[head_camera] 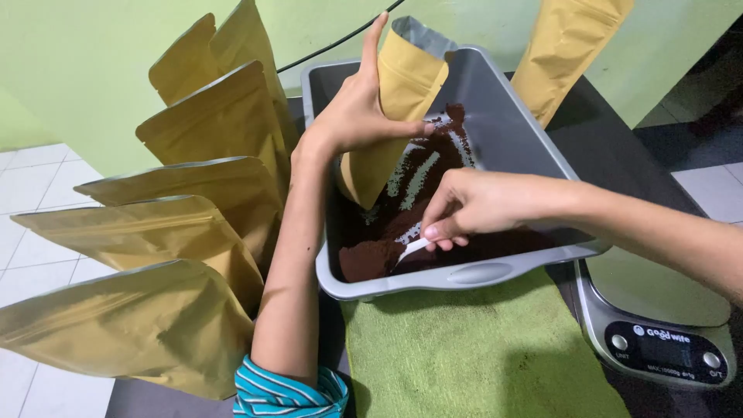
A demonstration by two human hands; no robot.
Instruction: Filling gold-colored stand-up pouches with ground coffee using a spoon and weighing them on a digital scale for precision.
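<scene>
Pouch [396, 101], tan, gripped upright by left hand [357, 112] fingers over grey tray [495, 116], mouth up; right hand [464, 209] fingers pinch white scoop [412, 248] in brown powder [402, 224] just below-right.

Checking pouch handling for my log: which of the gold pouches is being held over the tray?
The open-topped gold pouch gripped by the left hand above the grey tray; the other pouches stand untouched outside it.
</scene>
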